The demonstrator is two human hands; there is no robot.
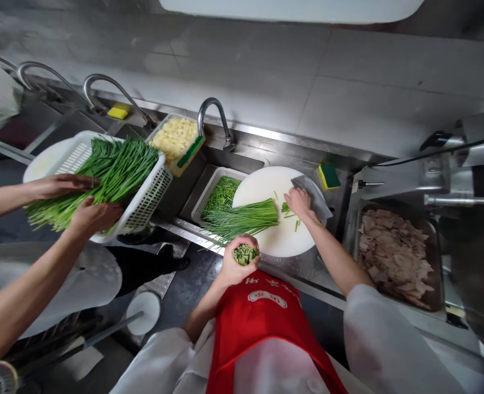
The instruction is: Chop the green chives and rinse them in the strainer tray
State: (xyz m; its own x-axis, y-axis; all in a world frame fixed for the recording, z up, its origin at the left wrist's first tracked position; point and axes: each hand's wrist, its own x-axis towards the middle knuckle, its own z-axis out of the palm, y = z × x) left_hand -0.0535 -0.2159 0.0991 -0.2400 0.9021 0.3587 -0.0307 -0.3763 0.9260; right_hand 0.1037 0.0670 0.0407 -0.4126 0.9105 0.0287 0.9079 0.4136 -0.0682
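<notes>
My left hand [240,260] is wrapped round a bundle of garlic chives [245,254], cut ends facing up, held off the near edge of the round white cutting board [266,247]. On the board's right side, my right hand [299,201] has its fingers drawn together over a few cut chive pieces [285,208]. Beside and partly behind that hand, a cleaver [318,201] lies flat; its handle is not visible. A pile of long chives [245,219] rests across the board's left side, its tips hanging over a white basket [196,213] of cut chives [225,192].
At left, another person's hands [96,216] are on chives in a white basket [143,213]. A tub of pale chunks [174,137] stands by the faucet [215,104]. A sponge [328,176] sits behind the board. To the right is a metal tray [436,262] of sliced meat [393,251].
</notes>
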